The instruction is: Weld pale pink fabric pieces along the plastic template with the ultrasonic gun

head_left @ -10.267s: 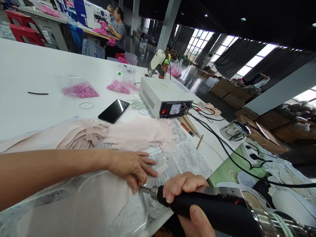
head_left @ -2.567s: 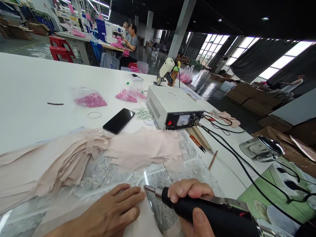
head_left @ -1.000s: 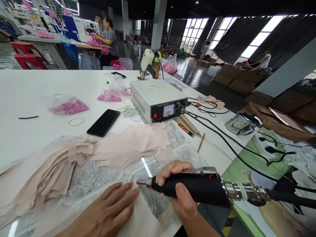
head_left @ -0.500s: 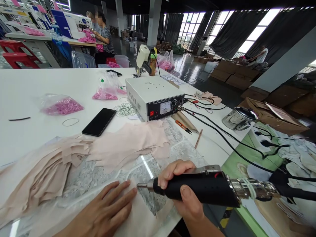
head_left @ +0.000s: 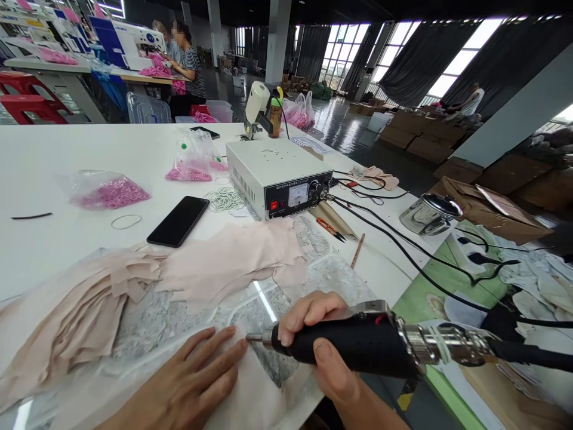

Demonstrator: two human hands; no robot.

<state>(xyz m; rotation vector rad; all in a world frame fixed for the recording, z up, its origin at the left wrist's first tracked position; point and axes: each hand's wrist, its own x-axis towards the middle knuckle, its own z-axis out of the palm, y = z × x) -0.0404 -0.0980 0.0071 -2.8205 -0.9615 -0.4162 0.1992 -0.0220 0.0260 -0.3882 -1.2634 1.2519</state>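
My right hand (head_left: pixel 326 352) is wrapped round the black grip of a handheld ultrasonic welder (head_left: pixel 358 343), which lies nearly level with its metal tip pointing left. The tip meets the edge of a pale pink fabric piece (head_left: pixel 250 382) close to my left fingertips. Flat on that fabric, my left hand (head_left: pixel 192 376) has its fingers stretched out. Under the fabric is a grey, marble-patterned sheet (head_left: pixel 273 304) with a glossy clear cover. Further pale pink cut pieces (head_left: pixel 233 254) lie just beyond, and a layered stack (head_left: pixel 85 316) sits at the left.
The control box (head_left: pixel 282 179) stands mid-table, with black cables (head_left: pixel 389 230) running right. Around it are a phone (head_left: pixel 178 221), orange thread snips (head_left: pixel 330 229), bags of pink rings (head_left: pixel 110 190) and a metal mug (head_left: pixel 427 215). A green surface (head_left: pixel 421 292) adjoins at right. Co-workers sit far back.
My right hand and the welder have shifted slightly left, the rear end of the tool most. My left hand stays flat on the fabric. The whole view has moved a little.
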